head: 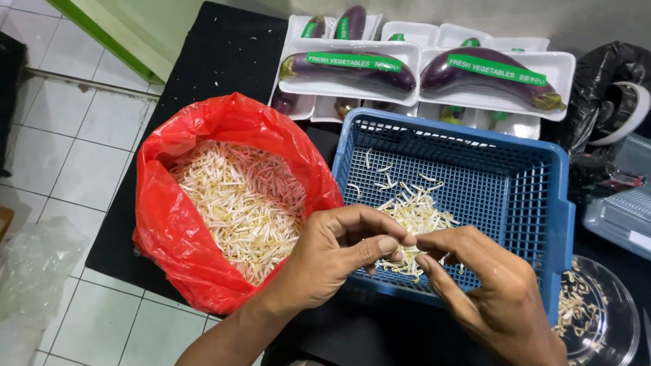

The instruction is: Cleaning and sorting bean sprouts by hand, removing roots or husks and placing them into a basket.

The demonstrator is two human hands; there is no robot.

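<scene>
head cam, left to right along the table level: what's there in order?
Clear plastic bag on the floor → red bag of bean sprouts → left hand → right hand, both pinching sprouts over the blue basket → clear bowl of sprout trimmings.

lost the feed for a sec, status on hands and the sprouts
Left hand and right hand both pinching bean sprouts over the blue basket. Red bag of sprouts sits just left. Nothing blocking the hands.
</scene>
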